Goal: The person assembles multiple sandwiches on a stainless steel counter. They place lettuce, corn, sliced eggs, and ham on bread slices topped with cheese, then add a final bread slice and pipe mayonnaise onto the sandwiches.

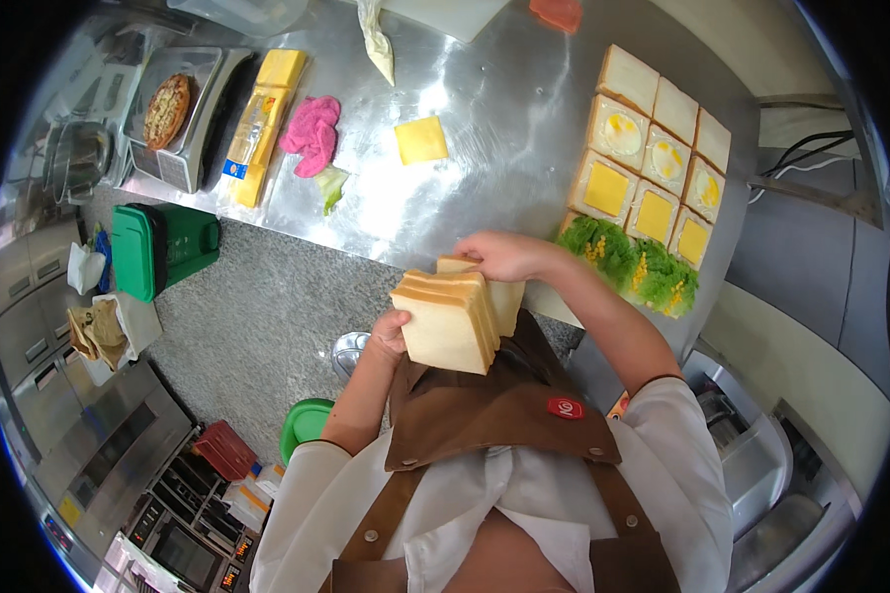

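My left hand (391, 333) grips a stack of white bread slices (445, 330) in front of the apron. At the stack's far side, my right hand (493, 256) holds a bread slice (507, 300) by its upper edge; its fingertips are partly hidden. On the steel table to the right lie rows of bread slices: plain ones (627, 78), some with a fried egg (623, 134), some with a yellow cheese slice (606, 188), and the nearest with green lettuce (597, 237) and corn kernels. A single cheese slice (421, 140) lies alone on the steel table (489, 178).
Left on the table are a pink cloth (313, 137), a lettuce scrap (331, 188), a packet of sliced cheese (263, 130) and a scale (193, 81) bearing a topped round item (167, 111). A piping bag (376, 44) lies at the back. A green bin (165, 248) stands below.
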Tool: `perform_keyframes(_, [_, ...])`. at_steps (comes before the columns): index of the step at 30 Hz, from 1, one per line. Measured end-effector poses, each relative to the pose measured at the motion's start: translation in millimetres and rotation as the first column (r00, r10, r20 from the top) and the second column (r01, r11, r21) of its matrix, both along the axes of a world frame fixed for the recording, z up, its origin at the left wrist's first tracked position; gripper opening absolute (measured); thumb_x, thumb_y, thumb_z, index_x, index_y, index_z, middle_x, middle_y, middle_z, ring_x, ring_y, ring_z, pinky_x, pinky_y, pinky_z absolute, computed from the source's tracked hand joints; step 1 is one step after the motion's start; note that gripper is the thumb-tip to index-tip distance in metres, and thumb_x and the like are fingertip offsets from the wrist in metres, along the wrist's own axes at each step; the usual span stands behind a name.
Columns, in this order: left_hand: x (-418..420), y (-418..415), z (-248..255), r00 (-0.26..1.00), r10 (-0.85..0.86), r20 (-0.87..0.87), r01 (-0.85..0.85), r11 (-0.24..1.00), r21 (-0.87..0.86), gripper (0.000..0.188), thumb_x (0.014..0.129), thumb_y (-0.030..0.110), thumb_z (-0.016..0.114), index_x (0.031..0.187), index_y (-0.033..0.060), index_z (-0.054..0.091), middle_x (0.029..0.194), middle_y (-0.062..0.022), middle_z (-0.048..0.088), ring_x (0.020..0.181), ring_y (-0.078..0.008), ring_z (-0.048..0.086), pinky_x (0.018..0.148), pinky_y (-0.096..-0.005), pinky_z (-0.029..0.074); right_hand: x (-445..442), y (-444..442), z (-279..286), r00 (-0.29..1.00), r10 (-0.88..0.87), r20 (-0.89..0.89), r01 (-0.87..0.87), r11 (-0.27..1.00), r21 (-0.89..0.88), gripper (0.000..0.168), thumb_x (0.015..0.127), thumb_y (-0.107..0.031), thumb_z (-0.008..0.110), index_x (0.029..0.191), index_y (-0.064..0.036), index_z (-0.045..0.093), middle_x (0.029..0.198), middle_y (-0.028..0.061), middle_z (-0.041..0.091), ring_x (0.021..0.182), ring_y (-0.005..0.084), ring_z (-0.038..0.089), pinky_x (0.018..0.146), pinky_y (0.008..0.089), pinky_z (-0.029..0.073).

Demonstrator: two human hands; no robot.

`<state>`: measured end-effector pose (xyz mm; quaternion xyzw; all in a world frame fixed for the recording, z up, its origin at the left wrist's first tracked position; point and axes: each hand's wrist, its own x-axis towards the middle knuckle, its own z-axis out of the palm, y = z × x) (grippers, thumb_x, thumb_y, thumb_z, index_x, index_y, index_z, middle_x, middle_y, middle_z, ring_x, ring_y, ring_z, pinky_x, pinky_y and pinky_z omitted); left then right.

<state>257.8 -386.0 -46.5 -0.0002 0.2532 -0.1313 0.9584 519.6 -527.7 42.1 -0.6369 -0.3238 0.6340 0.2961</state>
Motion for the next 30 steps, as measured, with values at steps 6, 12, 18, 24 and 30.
perform_keyframes(6, [-23,0,10,0.993,0.108,-0.055,-0.104,0.993,0.055,0.075,0.068,0.018,0.081,0.133,0.0005,0.047,0.126,-0.0171,0.059,0.113,-0.0326,0.059,0.099,-0.0462,0.048,-17,-1,4,0.960,-0.281,0.011,0.277,0.950,0.142,0.027,0.089,-0.019,0.063,0.109,-0.001,0.061,0.096,0.0115,0.067,0.088,0.0188,0.063,0.080,0.0326,0.049])
perform_keyframes(12, [-64,12,28,0.935,0.312,-0.168,-0.245,0.912,0.329,0.089,0.063,0.036,0.083,0.137,0.0063,0.044,0.130,-0.0136,0.056,0.116,-0.0303,0.057,0.100,-0.0460,0.048,-48,-40,-43,0.661,-0.704,0.262,0.653,0.711,0.261,0.025,0.092,-0.016,0.059,0.114,-0.003,0.058,0.109,0.0134,0.062,0.096,0.0237,0.062,0.086,0.0337,0.049])
perform_keyframes(18, [-79,17,53,0.895,0.436,-0.092,-0.322,0.776,0.543,0.097,0.067,0.053,0.077,0.143,0.0114,0.036,0.140,-0.0131,0.046,0.125,-0.0328,0.048,0.104,-0.0507,0.042,-68,-42,-74,0.274,-0.416,0.867,0.438,0.856,0.273,0.069,0.092,-0.030,0.055,0.141,0.010,0.028,0.149,0.0256,0.026,0.141,0.0377,0.021,0.115,0.0451,0.020])
perform_keyframes(24, [-50,6,80,0.915,0.402,-0.026,-0.320,0.766,0.558,0.099,0.066,0.056,0.077,0.145,0.0137,0.033,0.142,-0.0122,0.044,0.127,-0.0332,0.046,0.106,-0.0517,0.040,-11,-7,-103,0.145,-0.325,0.934,0.509,0.834,0.211,0.080,0.094,-0.047,0.046,0.143,0.012,0.024,0.152,0.0262,0.020,0.144,0.0355,0.015,0.118,0.0438,0.011])
perform_keyframes(30, [-40,0,80,0.916,0.402,0.008,-0.338,0.759,0.557,0.099,0.067,0.056,0.078,0.144,0.0137,0.034,0.142,-0.0118,0.044,0.127,-0.0327,0.046,0.105,-0.0516,0.041,23,5,-111,0.108,-0.298,0.948,0.460,0.861,0.218,0.082,0.095,-0.051,0.041,0.144,0.012,0.022,0.153,0.0249,0.019,0.145,0.0337,0.013,0.118,0.0416,0.010])
